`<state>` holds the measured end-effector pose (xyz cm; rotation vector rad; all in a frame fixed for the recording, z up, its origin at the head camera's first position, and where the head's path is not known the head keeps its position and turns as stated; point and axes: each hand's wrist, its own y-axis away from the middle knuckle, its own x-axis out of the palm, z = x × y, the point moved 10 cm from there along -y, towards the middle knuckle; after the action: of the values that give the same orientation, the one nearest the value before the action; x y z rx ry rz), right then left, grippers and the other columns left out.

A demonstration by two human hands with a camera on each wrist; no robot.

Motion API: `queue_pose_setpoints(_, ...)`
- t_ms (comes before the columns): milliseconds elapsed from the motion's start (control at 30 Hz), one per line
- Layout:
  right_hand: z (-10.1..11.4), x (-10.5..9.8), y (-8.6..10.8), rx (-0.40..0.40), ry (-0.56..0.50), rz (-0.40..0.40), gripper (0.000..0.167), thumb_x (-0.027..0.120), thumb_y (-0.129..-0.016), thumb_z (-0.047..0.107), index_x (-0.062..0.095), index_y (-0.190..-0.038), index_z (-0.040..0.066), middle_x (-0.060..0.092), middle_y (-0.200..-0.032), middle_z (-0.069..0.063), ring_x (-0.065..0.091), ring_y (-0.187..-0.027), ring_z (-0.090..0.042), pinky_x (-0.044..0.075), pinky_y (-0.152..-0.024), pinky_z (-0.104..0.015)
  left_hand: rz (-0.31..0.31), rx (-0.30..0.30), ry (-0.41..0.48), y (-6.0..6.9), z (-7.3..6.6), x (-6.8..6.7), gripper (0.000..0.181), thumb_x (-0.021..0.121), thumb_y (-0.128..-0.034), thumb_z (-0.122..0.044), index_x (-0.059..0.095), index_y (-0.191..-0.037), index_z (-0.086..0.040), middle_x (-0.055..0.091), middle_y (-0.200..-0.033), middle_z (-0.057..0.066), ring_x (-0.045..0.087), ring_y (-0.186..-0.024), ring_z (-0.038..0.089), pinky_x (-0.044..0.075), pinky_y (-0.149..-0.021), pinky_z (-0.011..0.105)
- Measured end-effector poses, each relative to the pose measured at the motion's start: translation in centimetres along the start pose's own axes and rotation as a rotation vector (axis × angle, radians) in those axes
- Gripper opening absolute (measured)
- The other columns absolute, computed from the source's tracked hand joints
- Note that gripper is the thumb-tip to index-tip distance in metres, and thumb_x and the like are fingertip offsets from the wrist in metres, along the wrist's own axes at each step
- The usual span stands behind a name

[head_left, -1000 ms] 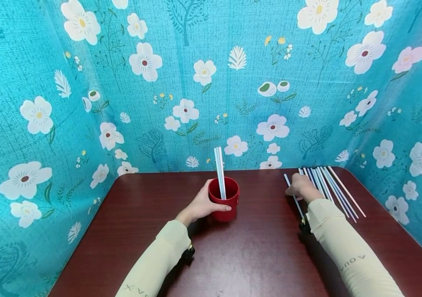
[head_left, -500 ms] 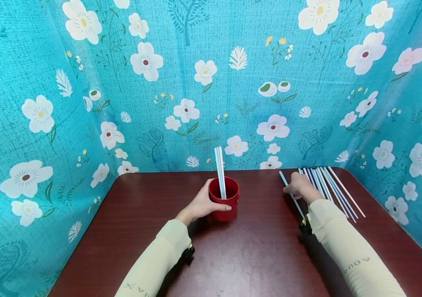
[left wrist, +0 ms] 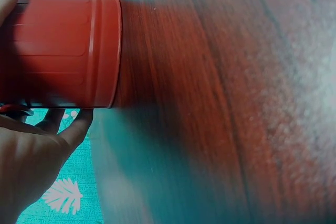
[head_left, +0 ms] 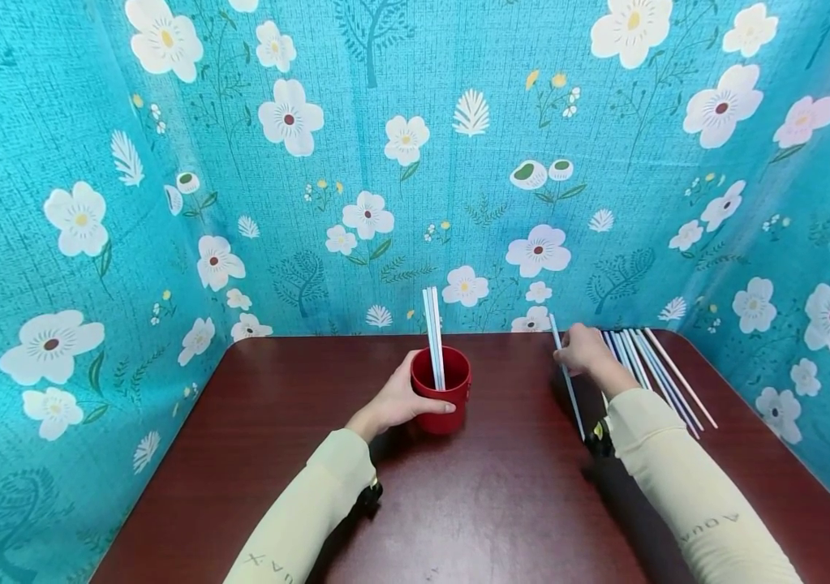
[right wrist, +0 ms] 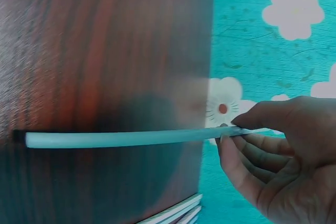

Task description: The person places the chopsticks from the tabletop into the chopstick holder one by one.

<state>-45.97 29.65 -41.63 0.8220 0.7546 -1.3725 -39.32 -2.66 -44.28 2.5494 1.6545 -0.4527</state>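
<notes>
My left hand point(head_left: 403, 397) holds a red bucket-like cup point(head_left: 440, 418) standing on the table, its thumb across the near side. Small red loops show on both sides of the cup point(left wrist: 68, 51) in the left wrist view. Several pale straws point(head_left: 432, 337) stand in it, leaning slightly. Farther right, my right hand point(head_left: 584, 350) pinches one pale blue straw point(head_left: 568, 385) between thumb and fingers. In the right wrist view that straw point(right wrist: 121, 139) extends from the fingertips over the tabletop, tilted with its far end raised in the head view.
A row of several loose straws point(head_left: 659, 369) in white, blue, purple and pink lies on the dark red-brown table point(head_left: 502, 503), just right of my right hand. Blue flowered cloth point(head_left: 356, 162) hangs behind the table and along both sides.
My right hand has lifted the pale blue straw, raising its far end and drawing it slightly left, away from the row. The left hand and cup have stayed in place.
</notes>
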Motion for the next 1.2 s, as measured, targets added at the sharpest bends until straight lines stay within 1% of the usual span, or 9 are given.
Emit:
queue_pose_setpoints(67,0.7,-0.6,0.0,-0.027,0.012,-0.026,0.025,0.061,-0.092,0.006,0.054,-0.068,0.005,0.058,-0.064,-0.01,0.068,-0.059,-0.024,0.06,-0.06,-0.04,-0.001,-0.001,0.002,0.0,0.0,0.0,0.091,0.093,-0.073,-0.023,0.039,-0.146,-0.027,0.053,-0.141,-0.004,0.049,-0.131,0.023,0.06,-0.086,0.042)
queue_pose_setpoints(133,1.6,-1.1,0.1,-0.057,0.02,-0.058,0.019,0.061,-0.091,0.006,0.056,-0.073,0.003,0.06,-0.068,-0.011,0.067,-0.06,-0.024,0.059,-0.06,-0.04,0.0,0.001,0.006,0.1,0.0,0.0,0.091,0.093,-0.0732,-0.022,0.039,-0.146,-0.027,0.053,-0.141,-0.004,0.049,-0.131,0.024,0.06,-0.087,0.043)
queue_pose_setpoints(267,3.8,-2.2,0.5,-0.126,0.052,-0.163,0.014,0.062,-0.093,0.01,0.063,-0.089,-0.004,0.066,-0.081,-0.017,0.065,-0.07,-0.029,0.054,-0.065,-0.043,-0.004,0.004,0.007,0.1,0.0,0.0,0.092,0.093,-0.0732,-0.022,0.038,-0.146,-0.026,0.053,-0.141,-0.004,0.049,-0.131,0.024,0.06,-0.086,0.042)
queue_pose_setpoints(400,5.7,-3.4,1.2,-0.172,0.006,-0.294,0.019,0.061,-0.096,0.012,0.064,-0.102,-0.006,0.07,-0.094,-0.023,0.065,-0.089,-0.038,0.052,-0.075,-0.05,-0.005,0.004,0.002,0.0,0.0,0.1,0.092,0.094,-0.0729,-0.023,0.039,-0.146,-0.028,0.054,-0.141,-0.005,0.049,-0.131,0.023,0.06,-0.086,0.041)
queue_pose_setpoints(500,6.8,-4.3,1.8,-0.201,-0.056,-0.369,0.021,0.059,-0.098,0.013,0.064,-0.107,-0.005,0.071,-0.099,-0.024,0.066,-0.096,-0.04,0.053,-0.081,-0.052,-0.005,0.003,-0.006,0.0,0.1,0.2,0.091,0.094,-0.0727,-0.025,0.039,-0.146,-0.029,0.054,-0.14,-0.006,0.05,-0.131,0.024,0.06,-0.086,0.041)
queue_pose_setpoints(700,8.8,-5.7,2.8,-0.257,-0.156,-0.453,0.024,0.06,-0.101,0.014,0.063,-0.116,-0.004,0.072,-0.1,-0.021,0.067,-0.092,-0.036,0.053,-0.082,-0.05,-0.013,0.0,-0.02,0.0,0.1,0.1,0.092,0.095,-0.0717,-0.025,0.039,-0.145,-0.03,0.054,-0.139,-0.007,0.05,-0.13,0.023,0.06,-0.086,0.042)
queue_pose_setpoints(967,11.8,-7.6,4.5,-0.333,-0.258,-0.562,0.021,0.065,-0.099,0.014,0.064,-0.112,-0.002,0.074,-0.096,-0.019,0.07,-0.085,-0.033,0.053,-0.082,-0.046,-0.015,-0.012,-0.018,0.0,0.1,-0.1,0.092,0.095,-0.0717,-0.025,0.039,-0.145,-0.03,0.054,-0.139,-0.006,0.05,-0.129,0.022,0.06,-0.086,0.042)
queue_pose_setpoints(1067,12.8,-8.2,4.9,-0.354,-0.316,-0.573,0.021,0.066,-0.099,0.013,0.064,-0.112,-0.003,0.074,-0.094,-0.018,0.072,-0.084,-0.033,0.056,-0.078,-0.04,-0.014,-0.008,-0.015,-0.1,0.1,-0.1,0.092,0.094,-0.0721,-0.025,0.039,-0.146,-0.029,0.054,-0.139,-0.006,0.05,-0.129,0.022,0.06,-0.086,0.042)
queue_pose_setpoints(1200,13.9,-8.8,5.2,-0.397,-0.414,-0.571,0.019,0.066,-0.099,0.011,0.063,-0.111,-0.003,0.074,-0.091,-0.018,0.074,-0.078,-0.033,0.058,-0.064,-0.026,-0.012,-0.005,-0.014,-0.1,0.0,0.0,0.092,0.094,-0.0724,-0.024,0.039,-0.146,-0.029,0.054,-0.139,-0.006,0.05,-0.129,0.022,0.06,-0.087,0.042)
